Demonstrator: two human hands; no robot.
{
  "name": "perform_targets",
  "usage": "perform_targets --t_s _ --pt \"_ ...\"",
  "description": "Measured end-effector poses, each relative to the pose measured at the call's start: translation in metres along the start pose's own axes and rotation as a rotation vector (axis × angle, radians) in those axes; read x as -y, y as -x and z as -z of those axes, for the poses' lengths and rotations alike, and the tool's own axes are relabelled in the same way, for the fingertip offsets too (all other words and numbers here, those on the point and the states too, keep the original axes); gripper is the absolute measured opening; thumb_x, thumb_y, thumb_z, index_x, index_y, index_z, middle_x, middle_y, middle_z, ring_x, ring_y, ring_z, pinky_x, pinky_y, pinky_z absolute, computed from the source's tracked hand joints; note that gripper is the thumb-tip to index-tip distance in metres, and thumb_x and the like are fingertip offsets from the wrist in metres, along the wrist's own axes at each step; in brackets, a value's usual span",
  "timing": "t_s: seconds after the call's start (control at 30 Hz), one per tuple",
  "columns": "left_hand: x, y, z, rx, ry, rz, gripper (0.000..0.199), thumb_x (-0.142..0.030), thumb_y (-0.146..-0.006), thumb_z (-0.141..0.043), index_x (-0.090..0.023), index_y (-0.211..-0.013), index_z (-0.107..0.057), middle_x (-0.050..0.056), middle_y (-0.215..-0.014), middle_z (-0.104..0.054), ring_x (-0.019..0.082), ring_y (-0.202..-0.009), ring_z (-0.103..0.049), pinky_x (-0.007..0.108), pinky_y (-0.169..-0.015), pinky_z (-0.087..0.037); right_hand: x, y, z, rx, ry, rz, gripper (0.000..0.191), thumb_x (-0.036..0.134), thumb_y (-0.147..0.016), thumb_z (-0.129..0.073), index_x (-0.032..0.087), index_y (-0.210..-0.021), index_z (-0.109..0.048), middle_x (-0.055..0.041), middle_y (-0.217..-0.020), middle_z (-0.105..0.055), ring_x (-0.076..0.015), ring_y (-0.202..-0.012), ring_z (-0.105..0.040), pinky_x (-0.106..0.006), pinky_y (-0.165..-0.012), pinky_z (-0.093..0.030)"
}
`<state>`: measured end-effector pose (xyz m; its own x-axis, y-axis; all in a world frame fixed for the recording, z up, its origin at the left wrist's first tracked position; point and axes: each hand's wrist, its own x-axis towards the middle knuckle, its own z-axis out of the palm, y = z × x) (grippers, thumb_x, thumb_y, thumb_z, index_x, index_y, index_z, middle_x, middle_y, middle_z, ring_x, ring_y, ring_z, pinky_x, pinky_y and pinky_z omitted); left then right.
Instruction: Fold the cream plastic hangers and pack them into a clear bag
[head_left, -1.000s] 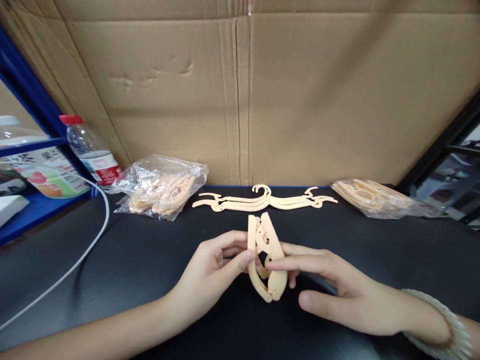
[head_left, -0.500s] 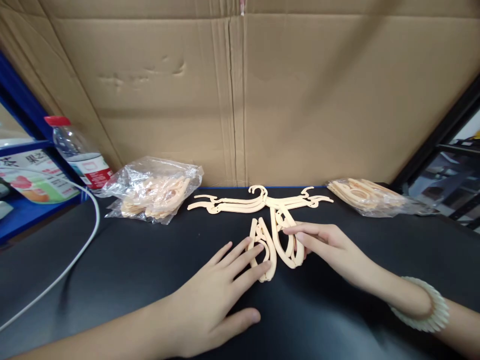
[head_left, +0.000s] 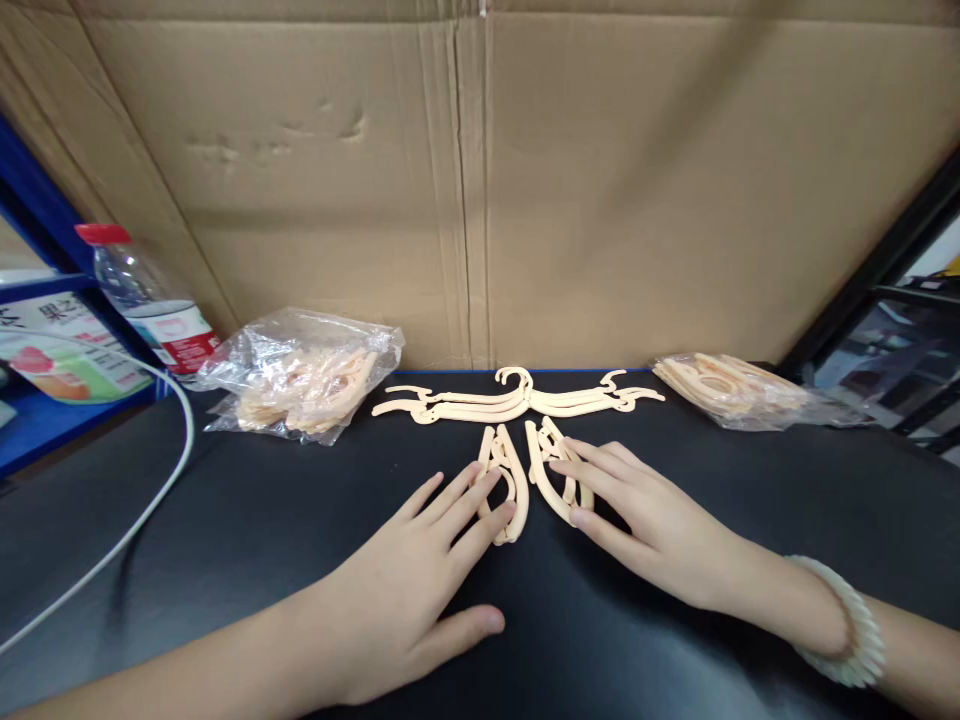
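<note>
My left hand (head_left: 420,580) lies spread, its fingertips resting on a folded cream hanger (head_left: 520,500) on the black table. My right hand (head_left: 652,520), with a pale beaded bracelet on the wrist, has its fingers apart on top of another folded cream hanger (head_left: 551,495). The two folded hangers lie side by side with a narrow gap between them. Just behind them, unfolded cream hangers (head_left: 480,408) lie stretched sideways, their hooks near the middle.
A clear bag of cream hangers (head_left: 300,390) sits at the back left, another bag (head_left: 731,390) at the back right. Far left are a red-capped bottle (head_left: 161,320), a blue shelf and a white cable (head_left: 161,487). Cardboard (head_left: 600,200) stands behind the table.
My right hand has turned flatter, its fingers spread over the right folded hanger, which has come away from the unfolded ones. The left folded hanger and my left hand appear slightly further left.
</note>
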<state>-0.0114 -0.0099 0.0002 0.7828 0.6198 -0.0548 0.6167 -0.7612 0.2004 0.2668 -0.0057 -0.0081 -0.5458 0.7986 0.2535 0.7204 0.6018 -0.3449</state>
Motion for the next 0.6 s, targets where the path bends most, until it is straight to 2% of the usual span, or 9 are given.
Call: perform_targets --t_s 0.13,0.3,0.47,0.6 --pt "-0.0001 0.0004 -0.0001 -0.013 -0.052 -0.005 0.066 -0.052 -0.095 -0.043 -0.028 -0.152 -0.02 0.009 -0.16 -0.011 0.035 -0.146 -0.012 0.059 -0.114 -0.023 0.0017 0.0007 -0.0022 0.003 0.039 0.08 0.044 0.031 -0.098 -0.046 0.019 -0.141 -0.044 -0.0118 -0.143 -0.045 -0.0261 -0.129 -0.043 -0.047 -0.107 -0.04" --pt "0.0002 0.0002 -0.0014 -0.051 -0.062 -0.013 0.071 -0.052 -0.094 -0.045 -0.028 -0.154 -0.013 0.009 -0.16 -0.016 0.036 -0.145 -0.014 0.059 -0.112 -0.028 0.0028 0.0002 -0.0025 0.121 0.145 0.161 0.049 0.026 -0.096 -0.049 0.029 -0.144 -0.04 -0.0088 -0.144 -0.043 -0.0291 -0.12 -0.046 -0.052 -0.099 -0.044" --pt "0.001 -0.0007 -0.0031 -0.036 -0.091 -0.017 0.071 -0.053 -0.095 -0.042 -0.027 -0.154 -0.012 0.01 -0.16 -0.015 0.037 -0.145 -0.011 0.061 -0.112 -0.027 0.0017 -0.0021 -0.002 0.157 0.186 0.23 0.048 0.026 -0.097 -0.047 0.024 -0.144 -0.04 -0.011 -0.146 -0.039 -0.0298 -0.117 -0.045 -0.051 -0.098 -0.044" --pt "0.0026 -0.0015 -0.0046 -0.055 -0.107 -0.027 0.072 -0.053 -0.095 -0.043 -0.025 -0.154 -0.013 0.01 -0.16 -0.018 0.037 -0.146 -0.011 0.06 -0.112 -0.029 0.0017 -0.0033 -0.0017 0.178 0.188 0.269 0.051 0.025 -0.096 -0.049 0.022 -0.146 -0.037 -0.0137 -0.141 -0.044 -0.0297 -0.117 -0.044 -0.049 -0.101 -0.042"
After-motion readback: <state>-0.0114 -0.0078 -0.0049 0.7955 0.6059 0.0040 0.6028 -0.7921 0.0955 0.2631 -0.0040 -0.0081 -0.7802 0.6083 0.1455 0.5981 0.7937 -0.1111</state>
